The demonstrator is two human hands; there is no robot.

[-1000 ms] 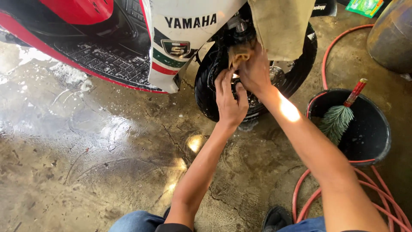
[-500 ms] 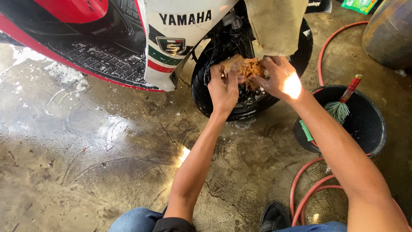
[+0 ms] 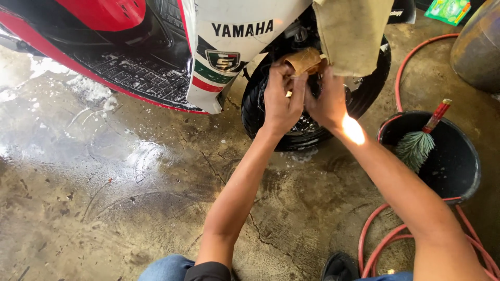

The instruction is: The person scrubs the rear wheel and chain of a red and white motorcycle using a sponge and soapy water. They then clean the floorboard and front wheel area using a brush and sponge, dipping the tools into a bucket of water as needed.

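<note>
**Both hands on a wet brown cloth at the scooter's front wheel**

The left hand [image 3: 281,99] and the right hand [image 3: 328,101] meet in front of the black front tyre [image 3: 260,112] of a red and white scooter [image 3: 229,57]. Between them sits a small brown cloth [image 3: 304,60], bunched up against the wheel just under the tan flap [image 3: 351,34] that hangs over the mudguard. The left fingers [image 3: 291,86] are curled and pinching the cloth's lower edge; the right fingers are hidden behind the cloth and the hand itself, so whether they grip or only press I cannot tell.

The cloth looks soft, limp and light, probably soaked, so it should fold to whatever shape the hands give it and will likely drip. It has no stiff part to hold: a bunched fistful or a pinch on a fold, as the left hand has, seems the safest hold, since a loose wet corner could slip free. The tyre behind it is firm and wet, likely slick with soap.

The concrete floor [image 3: 120,198] is wet, with foam near the scooter's footboard. To the right stands a black bucket [image 3: 458,166] with a red-handled green brush [image 3: 416,148] leaning in it, and a red hose [image 3: 385,239] loops around its base
</note>
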